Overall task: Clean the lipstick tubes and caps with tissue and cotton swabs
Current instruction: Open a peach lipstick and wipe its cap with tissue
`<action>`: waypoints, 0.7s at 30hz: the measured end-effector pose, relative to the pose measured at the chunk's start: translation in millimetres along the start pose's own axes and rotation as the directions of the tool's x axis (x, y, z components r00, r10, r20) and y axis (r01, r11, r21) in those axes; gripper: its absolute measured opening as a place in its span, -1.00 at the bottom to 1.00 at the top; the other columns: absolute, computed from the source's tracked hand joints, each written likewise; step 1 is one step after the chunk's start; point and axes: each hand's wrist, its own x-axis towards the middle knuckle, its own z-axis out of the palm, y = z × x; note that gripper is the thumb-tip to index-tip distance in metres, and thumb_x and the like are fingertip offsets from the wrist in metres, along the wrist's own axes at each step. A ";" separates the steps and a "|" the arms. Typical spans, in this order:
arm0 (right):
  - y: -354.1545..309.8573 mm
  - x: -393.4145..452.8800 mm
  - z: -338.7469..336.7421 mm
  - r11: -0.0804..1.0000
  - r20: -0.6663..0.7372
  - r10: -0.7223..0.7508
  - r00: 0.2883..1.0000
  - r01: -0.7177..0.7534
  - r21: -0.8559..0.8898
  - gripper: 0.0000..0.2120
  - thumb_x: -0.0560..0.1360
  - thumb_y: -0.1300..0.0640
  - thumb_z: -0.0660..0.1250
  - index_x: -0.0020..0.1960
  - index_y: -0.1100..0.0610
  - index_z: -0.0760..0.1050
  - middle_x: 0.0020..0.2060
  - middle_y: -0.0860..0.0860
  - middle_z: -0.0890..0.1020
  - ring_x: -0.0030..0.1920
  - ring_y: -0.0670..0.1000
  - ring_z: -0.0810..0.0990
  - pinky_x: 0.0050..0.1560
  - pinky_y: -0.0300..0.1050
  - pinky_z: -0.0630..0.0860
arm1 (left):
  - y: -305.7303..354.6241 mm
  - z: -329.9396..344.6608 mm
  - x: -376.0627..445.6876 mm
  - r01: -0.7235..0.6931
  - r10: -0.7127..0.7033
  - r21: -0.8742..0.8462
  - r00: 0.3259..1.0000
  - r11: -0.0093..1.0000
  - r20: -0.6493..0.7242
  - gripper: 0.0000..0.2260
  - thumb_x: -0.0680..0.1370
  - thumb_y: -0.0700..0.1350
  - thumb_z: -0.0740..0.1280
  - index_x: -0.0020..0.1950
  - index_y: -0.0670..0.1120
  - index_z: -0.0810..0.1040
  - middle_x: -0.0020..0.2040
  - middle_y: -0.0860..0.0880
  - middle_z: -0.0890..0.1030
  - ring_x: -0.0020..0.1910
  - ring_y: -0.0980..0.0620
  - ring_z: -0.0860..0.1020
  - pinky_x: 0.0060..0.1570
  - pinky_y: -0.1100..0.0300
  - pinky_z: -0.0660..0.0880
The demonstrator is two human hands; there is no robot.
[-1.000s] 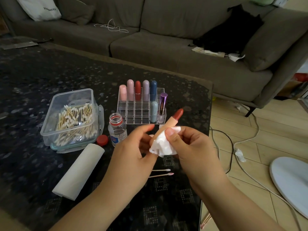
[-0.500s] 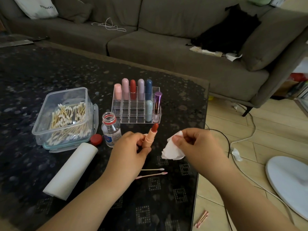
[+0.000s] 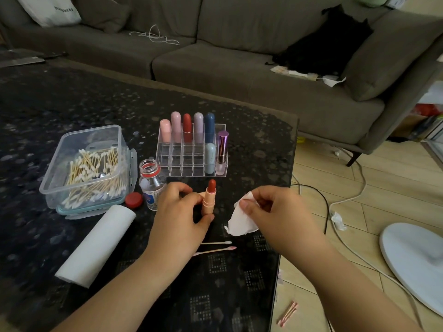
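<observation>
From the head view, the left hand grips an uncapped peach lipstick tube upright, thumb at its base and fingers curled behind it, apparently to keep the raised red bullet away from skin and the dark surface. A peach shape peeking out behind those fingers may be its cap; that cannot be told for sure. The right hand pinches a crumpled piece of tissue between thumb and fingertips, just beside the tube but apart from it, likely ready for wiping the casing. Below and between the hands lie two used cotton swabs, one with a pink-stained tip, set close for reach. Beyond the hands stands a clear organiser holding capped lipsticks upright, mostly in its far row, with near compartments vacant, probably for returned tubes. Off to the left hand's outer side are an open small bottle, its red lid, a clear box of fresh swabs and a tissue roll, all near enough to draw from without shifting.
</observation>
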 end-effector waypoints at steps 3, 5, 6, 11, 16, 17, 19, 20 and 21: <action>-0.9 -0.2 0.8 1.000 0.005 -0.001 1.000 0.001 -0.012 -0.89 0.54 0.02 0.31 -0.17 -0.11 0.50 -0.29 -0.13 0.56 -0.28 -0.17 0.50 -0.34 -0.40 0.35 | 0.0 0.5 1.2 0.009 -0.010 0.016 1.000 1.000 0.015 -0.69 0.44 -0.03 0.46 0.14 -0.09 0.60 0.29 0.01 0.40 0.30 0.02 0.33 0.18 0.29 0.21; -1.8 -0.8 1.4 1.000 0.013 -0.004 1.000 0.004 -0.027 -0.88 0.54 0.02 0.31 -0.17 -0.13 0.48 -0.29 -0.15 0.55 -0.28 -0.18 0.50 -0.35 -0.42 0.33 | -1.1 1.3 2.4 0.007 -0.008 0.016 0.999 1.000 0.037 -0.68 0.45 -0.02 0.44 0.18 -0.06 0.59 0.32 0.03 0.43 0.32 0.02 0.35 0.28 0.22 0.26; -2.4 -1.1 1.7 0.999 0.016 -0.004 1.000 0.005 -0.032 -0.88 0.54 0.01 0.30 -0.17 -0.14 0.47 -0.30 -0.15 0.54 -0.28 -0.19 0.49 -0.35 -0.42 0.32 | -1.6 1.5 2.7 0.002 -0.002 0.003 0.999 1.000 0.045 -0.68 0.45 -0.01 0.43 0.18 -0.04 0.59 0.30 0.04 0.46 0.30 0.03 0.38 0.32 0.15 0.31; -4.7 -1.5 2.4 1.000 0.020 -0.010 1.000 0.010 -0.026 -0.92 0.54 0.01 0.30 -0.13 -0.13 0.47 -0.28 -0.17 0.53 -0.27 -0.20 0.49 -0.35 -0.42 0.30 | -1.1 0.6 2.2 -0.014 0.015 -0.020 0.998 1.000 0.068 -0.69 0.46 0.01 0.41 0.18 0.01 0.58 0.22 0.09 0.52 0.20 0.10 0.44 0.22 0.16 0.38; -5.4 -1.0 3.6 0.999 0.021 -0.021 1.000 0.021 -0.030 -0.92 0.54 0.02 0.30 -0.12 -0.13 0.47 -0.27 -0.17 0.54 -0.26 -0.20 0.49 -0.36 -0.45 0.30 | -3.5 0.6 1.3 -0.033 0.034 -0.016 0.998 0.999 0.053 -0.74 0.47 0.01 0.40 0.13 0.00 0.58 0.17 0.09 0.50 0.16 0.13 0.43 0.16 0.25 0.36; -5.6 -0.9 3.6 0.999 0.018 -0.025 1.000 0.025 -0.031 -0.91 0.54 0.02 0.30 -0.14 -0.13 0.47 -0.27 -0.17 0.54 -0.26 -0.20 0.49 -0.36 -0.46 0.31 | -4.3 0.4 1.3 -0.039 0.040 -0.020 0.998 0.999 0.049 -0.76 0.47 0.00 0.40 0.11 -0.01 0.59 0.16 0.09 0.50 0.14 0.14 0.43 0.13 0.27 0.35; -5.8 -0.8 4.3 0.999 0.015 -0.025 1.000 0.026 -0.028 -0.90 0.54 0.02 0.31 -0.15 -0.13 0.46 -0.27 -0.16 0.54 -0.25 -0.20 0.50 -0.34 -0.45 0.33 | -5.3 -0.1 0.9 -0.050 0.050 -0.018 0.998 0.999 0.040 -0.79 0.47 0.00 0.40 0.07 -0.01 0.59 0.12 0.08 0.50 0.07 0.18 0.40 0.05 0.33 0.30; -5.7 -0.6 4.6 0.999 0.014 -0.028 1.000 0.028 -0.029 -0.90 0.54 0.02 0.31 -0.15 -0.13 0.46 -0.26 -0.16 0.54 -0.24 -0.20 0.50 -0.33 -0.45 0.34 | -6.0 -0.1 0.6 -0.051 0.051 -0.014 0.998 0.999 0.035 -0.79 0.47 0.00 0.40 0.07 -0.02 0.59 0.10 0.08 0.49 0.04 0.20 0.37 0.03 0.35 0.27; -5.5 -0.4 5.0 0.999 0.013 -0.032 0.999 0.032 -0.030 -0.90 0.54 0.02 0.31 -0.14 -0.13 0.47 -0.25 -0.16 0.54 -0.23 -0.20 0.50 -0.32 -0.44 0.35 | -6.9 0.0 0.5 -0.049 0.050 -0.009 0.998 0.999 0.032 -0.79 0.47 0.00 0.39 0.07 -0.02 0.59 0.09 0.08 0.48 0.02 0.22 0.35 0.01 0.36 0.26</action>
